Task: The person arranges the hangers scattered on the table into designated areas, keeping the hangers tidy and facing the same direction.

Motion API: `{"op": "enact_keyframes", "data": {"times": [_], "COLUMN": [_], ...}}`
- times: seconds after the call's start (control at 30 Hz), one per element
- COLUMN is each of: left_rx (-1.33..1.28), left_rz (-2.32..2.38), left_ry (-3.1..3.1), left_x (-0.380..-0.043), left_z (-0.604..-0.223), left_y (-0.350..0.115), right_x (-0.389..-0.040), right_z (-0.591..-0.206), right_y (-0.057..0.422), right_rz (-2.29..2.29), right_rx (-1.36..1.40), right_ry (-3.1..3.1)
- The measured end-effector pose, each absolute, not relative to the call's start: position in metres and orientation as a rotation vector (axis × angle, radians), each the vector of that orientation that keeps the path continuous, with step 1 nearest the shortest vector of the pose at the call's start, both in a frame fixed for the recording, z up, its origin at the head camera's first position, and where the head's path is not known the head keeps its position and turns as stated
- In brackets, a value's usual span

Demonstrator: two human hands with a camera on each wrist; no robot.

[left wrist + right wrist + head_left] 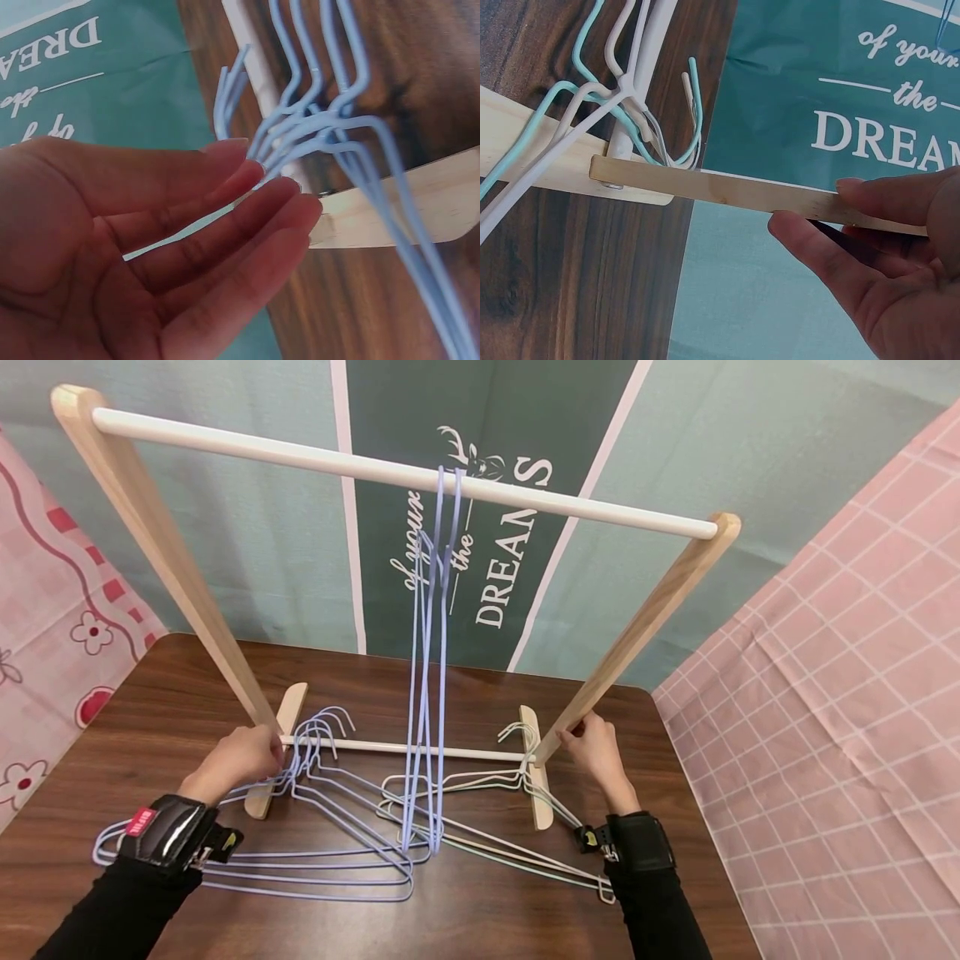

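My left hand [238, 766] is at the foot of the left post [168, 556], beside the hooks of several periwinkle wire hangers [322, 814]. In the left wrist view its fingers [217, 240] bend loosely near the hanger necks [322, 124], partly covering the hooks; no grip on them is visible. My right hand [596, 752] pinches the lower right wooden post [645, 618] of the rack, thumb on one face and fingers on the other, as the right wrist view shows. White, beige and mint hangers [592, 109] lie by that post's foot. Periwinkle hangers [442, 635] hang from the white top rail [300, 454].
A white lower bar [375, 746] joins the two wooden feet [528, 718] on the brown table [487, 927]. Behind stands a green curtain [600, 610] with white lettering. Pink cloth covers both sides, checked at right [825, 693].
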State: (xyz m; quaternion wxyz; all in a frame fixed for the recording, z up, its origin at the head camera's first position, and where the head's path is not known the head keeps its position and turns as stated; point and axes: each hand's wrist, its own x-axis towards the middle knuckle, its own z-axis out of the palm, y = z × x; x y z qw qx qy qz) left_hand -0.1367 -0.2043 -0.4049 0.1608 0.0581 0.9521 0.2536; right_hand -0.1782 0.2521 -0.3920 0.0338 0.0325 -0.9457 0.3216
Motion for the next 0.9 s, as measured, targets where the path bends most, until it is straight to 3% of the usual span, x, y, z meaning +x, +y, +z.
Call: {"op": "enact_keyframes", "data": {"times": [0.9], "left_rx": [0.079], "left_rz": [0.682], "left_ry": [2.767], "left_x": [-0.123], "left_z": [-0.435], "left_y": [-0.200], "right_x": [-0.178], "right_z": [-0.393], "right_y": [0.252], "right_rz": [0.968], "right_rx": [0.124], "right_ry": [-2.889]}}
